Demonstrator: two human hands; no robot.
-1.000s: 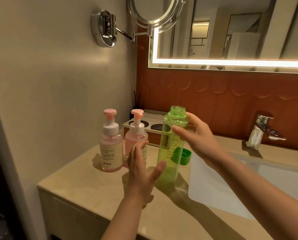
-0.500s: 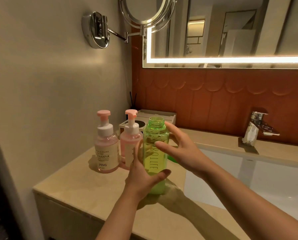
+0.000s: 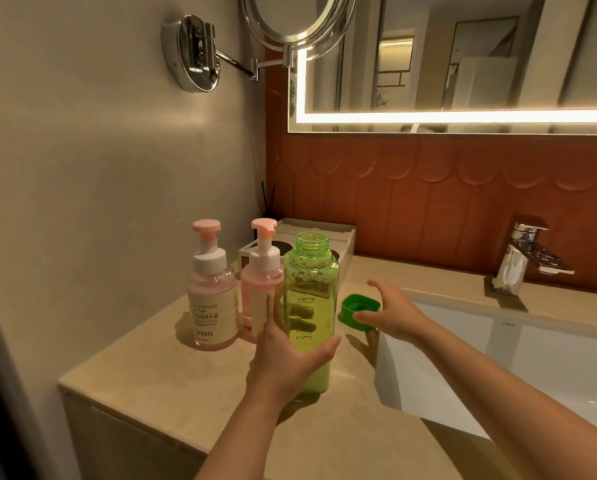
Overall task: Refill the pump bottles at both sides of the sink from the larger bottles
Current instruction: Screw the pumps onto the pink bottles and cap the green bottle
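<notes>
Beige stone counter (image 3: pixel 151 368) runs along a rust-red tiled wall under a lit mirror (image 3: pixel 463 64). A white basin (image 3: pixel 549 375) is sunk into it at the right.

The green bottle (image 3: pixel 310 306) stands upright near the counter's front. Its long axis is vertical and its open threaded mouth points straight up. Yellow-green liquid fills most of it, with bubbles at the shoulder.

The left hand (image 3: pixel 283 362) wraps the bottle's lower half. The thumb lies across the right side, and the fingers curl round the back, showing through the plastic.

At 3 o'clock from the bottle, just beside it, lies the green cap (image 3: pixel 355 304), tipped with its hollow facing the camera. The right hand (image 3: pixel 390 313) hovers at it with fingers spread and the thumb tip at the cap's lower edge — contact cannot be told.

Two pink pump bottles stand upright at 9 to 10 o'clock. The left pump bottle (image 3: pixel 212 299) stands a little apart from the green bottle, while the right pump bottle (image 3: pixel 262 289) is partly hidden behind the left hand's fingers. A pale tray (image 3: pixel 324 228) sits at 12 o'clock, and a chrome faucet (image 3: pixel 525 254) stands well apart at 2 o'clock.

The left pump's label reads "CLOUDS" and "PING". The green bottle's vertical lettering is mostly covered — "B" and "E" show.
</notes>
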